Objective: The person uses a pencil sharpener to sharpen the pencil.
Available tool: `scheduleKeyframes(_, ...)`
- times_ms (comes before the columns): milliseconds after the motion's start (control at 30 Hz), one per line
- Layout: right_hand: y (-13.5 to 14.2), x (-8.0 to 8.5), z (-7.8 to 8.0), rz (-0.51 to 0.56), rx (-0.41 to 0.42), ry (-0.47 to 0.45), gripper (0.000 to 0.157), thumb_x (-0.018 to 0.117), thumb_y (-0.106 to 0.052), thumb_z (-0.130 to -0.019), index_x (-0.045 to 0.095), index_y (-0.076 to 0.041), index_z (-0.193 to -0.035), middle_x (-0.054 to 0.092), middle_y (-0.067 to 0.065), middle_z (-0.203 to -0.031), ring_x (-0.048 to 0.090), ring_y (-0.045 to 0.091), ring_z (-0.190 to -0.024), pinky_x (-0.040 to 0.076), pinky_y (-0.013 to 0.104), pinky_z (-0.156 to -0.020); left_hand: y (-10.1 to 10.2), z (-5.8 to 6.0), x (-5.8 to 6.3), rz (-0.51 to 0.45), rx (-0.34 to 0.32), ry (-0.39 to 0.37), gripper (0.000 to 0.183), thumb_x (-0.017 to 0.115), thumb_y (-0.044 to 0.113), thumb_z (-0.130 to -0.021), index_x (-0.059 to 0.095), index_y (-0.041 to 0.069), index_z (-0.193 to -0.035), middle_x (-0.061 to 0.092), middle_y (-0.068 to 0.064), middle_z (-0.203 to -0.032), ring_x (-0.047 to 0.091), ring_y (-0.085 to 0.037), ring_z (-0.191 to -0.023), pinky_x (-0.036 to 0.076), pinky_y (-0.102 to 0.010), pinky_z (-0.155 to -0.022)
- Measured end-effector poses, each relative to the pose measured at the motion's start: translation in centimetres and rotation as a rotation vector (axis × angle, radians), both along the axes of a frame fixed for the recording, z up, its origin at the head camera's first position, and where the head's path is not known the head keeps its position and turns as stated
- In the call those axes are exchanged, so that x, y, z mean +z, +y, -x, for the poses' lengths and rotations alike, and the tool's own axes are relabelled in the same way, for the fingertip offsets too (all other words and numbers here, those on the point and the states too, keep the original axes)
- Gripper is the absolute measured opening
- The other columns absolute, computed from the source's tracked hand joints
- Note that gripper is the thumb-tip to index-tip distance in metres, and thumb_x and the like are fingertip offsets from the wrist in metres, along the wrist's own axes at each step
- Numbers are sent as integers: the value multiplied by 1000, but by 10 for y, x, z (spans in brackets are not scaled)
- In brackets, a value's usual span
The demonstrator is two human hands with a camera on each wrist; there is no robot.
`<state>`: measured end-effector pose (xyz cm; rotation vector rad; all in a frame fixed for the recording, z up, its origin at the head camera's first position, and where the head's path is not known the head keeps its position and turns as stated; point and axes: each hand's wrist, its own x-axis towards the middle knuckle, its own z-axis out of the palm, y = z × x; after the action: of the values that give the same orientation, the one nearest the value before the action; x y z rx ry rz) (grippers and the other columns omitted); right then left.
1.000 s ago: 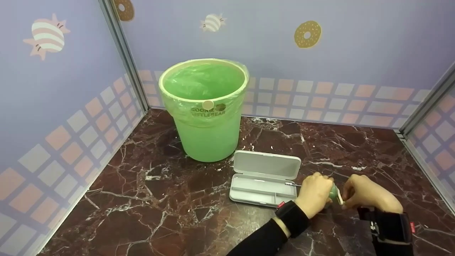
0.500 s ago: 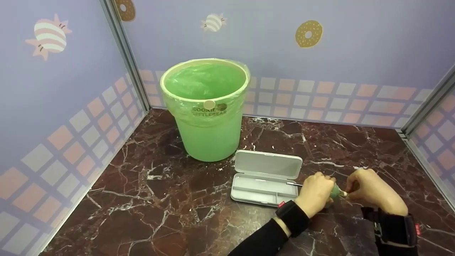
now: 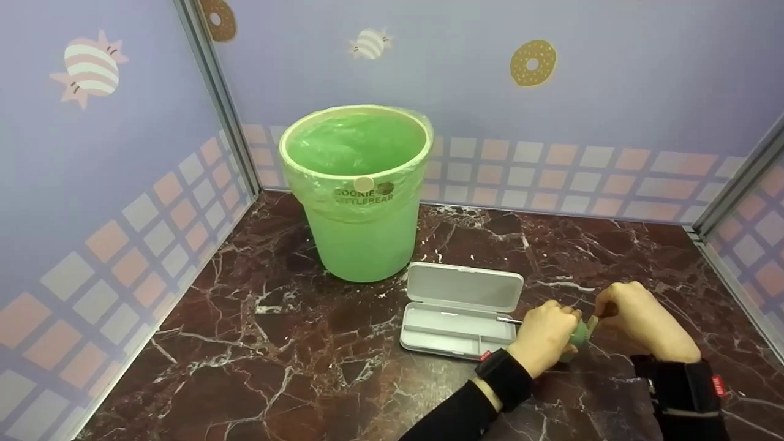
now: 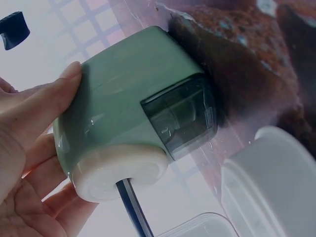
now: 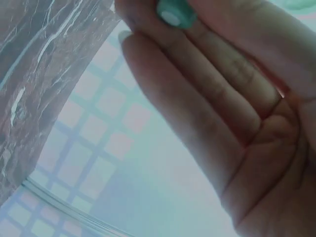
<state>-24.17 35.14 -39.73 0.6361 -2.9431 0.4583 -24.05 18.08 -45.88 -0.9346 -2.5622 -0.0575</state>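
Note:
A green crank pencil sharpener (image 4: 123, 74) with a dark see-through shavings drawer (image 4: 180, 118) is gripped by my left hand (image 3: 545, 334). A dark pencil (image 4: 132, 205) sticks into the hole in its cream front. In the head view the pencil's outer end (image 3: 508, 320) reaches over the case on the left. My right hand (image 3: 646, 321) pinches the crank handle (image 3: 591, 326) on the sharpener's far right side. The right wrist view shows the crank's green knob (image 5: 175, 12) between the fingers. My left hand hides most of the sharpener in the head view.
An open white pencil case (image 3: 462, 286) with divided compartments lies left of my left hand. Behind it stands a green bin (image 3: 367, 245) lined with a clear bag. Small white scraps (image 3: 440, 257) dot the marble-patterned surface. Patterned walls (image 3: 612, 177) enclose the back and sides.
The crank handle has swung round on the sharpener, and my right hand has moved with it, ending slightly higher and farther right. The left hand keeps its grip on the sharpener, almost still.

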Motion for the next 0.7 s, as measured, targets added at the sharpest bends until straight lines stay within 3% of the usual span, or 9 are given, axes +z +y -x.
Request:
scheduleKeyframes(167, -2, -6, 10, -23, -39, 9, 17, 81, 3, -67, 68, -9, -64, 64, -4, -63, 54, 8, -59, 44, 26, -55, -1, -1, 2, 13, 9, -7, 43, 82, 54, -68, 70, 32, -104, 70, 21, -100, 62, -1, -86, 54, -15, -65)
scheduleKeyframes(400, -3, -21, 20, 23, -97, -13, 18, 80, 3, -69, 68, -9, -62, 66, 0, -62, 57, 12, -57, 45, 30, -54, 0, -1, 2, 19, 12, -21, 45, 81, 55, -70, 69, 33, -107, 69, 21, -102, 62, -1, -89, 54, -15, -65)
scheduleKeyframes(700, -1, -37, 31, 29, -84, -71, 18, 77, 5, -68, 70, -10, -61, 69, 2, -63, 60, 13, -58, 48, 30, -55, 0, 0, 2, 15, -2, -31, 45, 82, 52, -71, 69, 33, -110, 70, 21, -105, 62, -1, -90, 54, -14, -67)
